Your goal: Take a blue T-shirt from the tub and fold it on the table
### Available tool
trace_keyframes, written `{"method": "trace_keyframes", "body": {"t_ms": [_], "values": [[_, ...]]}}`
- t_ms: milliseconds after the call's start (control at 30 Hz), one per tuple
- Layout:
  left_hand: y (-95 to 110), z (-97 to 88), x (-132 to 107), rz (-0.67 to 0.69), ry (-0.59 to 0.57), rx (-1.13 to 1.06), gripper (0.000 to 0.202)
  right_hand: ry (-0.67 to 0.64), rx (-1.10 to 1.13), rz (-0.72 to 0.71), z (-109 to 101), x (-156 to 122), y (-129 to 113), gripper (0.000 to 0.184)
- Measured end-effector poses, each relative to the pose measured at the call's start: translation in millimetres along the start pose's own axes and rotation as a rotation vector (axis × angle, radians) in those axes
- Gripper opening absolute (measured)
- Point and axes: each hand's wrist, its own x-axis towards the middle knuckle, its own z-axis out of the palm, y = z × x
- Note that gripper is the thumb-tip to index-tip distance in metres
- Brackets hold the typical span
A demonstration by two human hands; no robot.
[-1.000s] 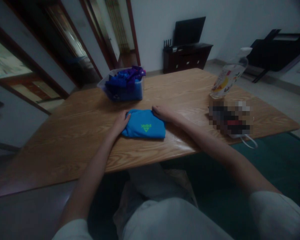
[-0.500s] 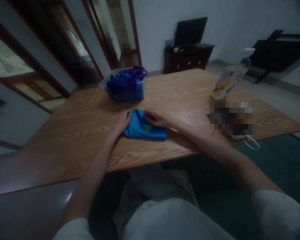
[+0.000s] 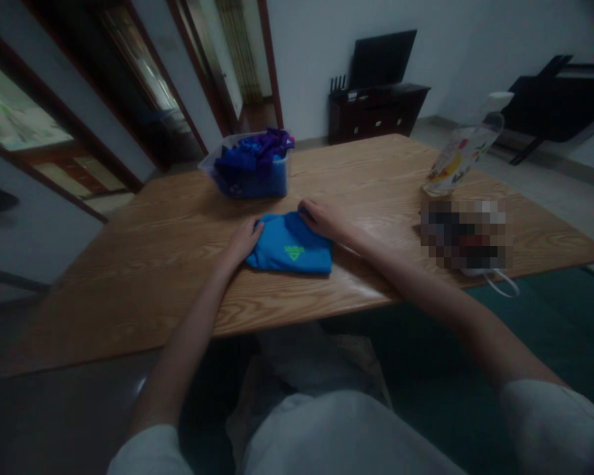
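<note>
A bright blue folded garment (image 3: pixel 290 245) with a green printed logo lies on the wooden table in front of me. At its left end, my left hand (image 3: pixel 244 243) is closed on the edge, its thumb on top of the fabric. My right hand (image 3: pixel 323 220) has its fingers curled at the far right corner and pinches the cloth there. The tips of both hands are partly hidden, and what kind of garment it is cannot be made out.
Beyond the garment stands a clear plastic bin (image 3: pixel 209 165) filled with blue and purple cloth. To the right are a large clear bottle (image 3: pixel 458 158) with a white cap and a blurred-out item with a white cord (image 3: pixel 502 284). The wooden table's (image 3: pixel 143 277) near edge runs before my lap.
My right hand has moved away from me and slightly right, from the middle of the garment to its far corner. The fabric lies flatter and its logo shows fully. My left hand stays at the left end.
</note>
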Motion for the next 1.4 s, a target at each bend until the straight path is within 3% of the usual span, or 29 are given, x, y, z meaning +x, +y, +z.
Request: {"method": "trace_keyframes", "body": {"t_ms": [100, 200, 367, 533, 633, 800, 933, 1067, 1233, 1400], "values": [[0, -0.7, 1, 0.016, -0.007, -0.003, 0.036, -0.125, -0.117, 0.149, 1, 1, 26, 0.029], [1, -1.8, 1, 0.022, -0.02, 0.008, 0.038, -0.216, -0.172, 0.21, 7, 0, 39, 0.03], [2, -2.5, 1, 0.026, -0.02, 0.002, 0.039, -0.233, -0.186, 0.179, 13, 3, 35, 0.039], [3, -1.7, 1, 0.027, -0.017, 0.001, 0.04, -0.217, -0.052, 0.226, 10, 4, 29, 0.051], [3, -1.7, 1, 0.029, -0.014, -0.008, 0.039, -0.178, 0.047, 0.234, 10, 2, 29, 0.047], [4, -2.8, 0, 0.024, -0.019, -0.003, 0.037, -0.096, 0.29, 0.174, 13, 1, 25, 0.029], [5, -3.1, -1, 0.029, -0.028, 0.011, 0.039, 0.023, 0.466, 0.108, 8, 0, 14, 0.035], [4, -1.4, 0, 0.031, -0.022, -0.001, 0.039, -0.015, 0.609, -0.021, 6, -3, -5, 0.046], [2, 0.9, 1, 0.03, -0.016, 0.01, 0.039, -0.167, 0.498, -0.262, 17, -9, -27, 0.041], [1, 1.2, 2, 0.018, -0.016, 0.018, 0.04, -0.08, 0.48, -0.305, 28, -9, -25, 0.033]]}}
